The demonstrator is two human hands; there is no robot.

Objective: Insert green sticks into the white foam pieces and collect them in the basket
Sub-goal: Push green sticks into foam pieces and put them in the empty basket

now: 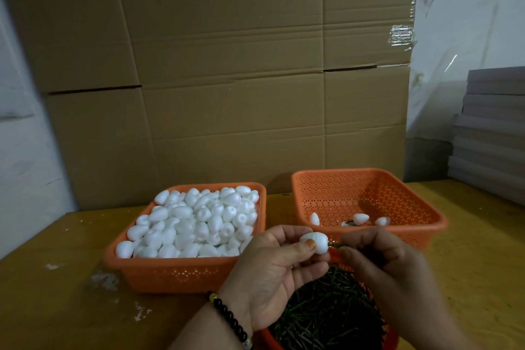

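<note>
On the left, a full orange basket (pixel 181 273) holds lots of white foam pieces (pixel 196 224). Next to it, the left hand (pixel 272 267) pinches one foam piece (pixel 315 241) between thumb and fingers. The right hand (pixel 389 267) pinches a green stick (pixel 333 245) and its tip touches the foam. So the stick is going in now, I think. Below the hands sits a tub of green sticks (pixel 326 315). Behind them is the other basket (pixel 366 179), with only a few pieces inside. Next, the stick needs a straight, gentle push, then the piece goes in that far basket.
</note>
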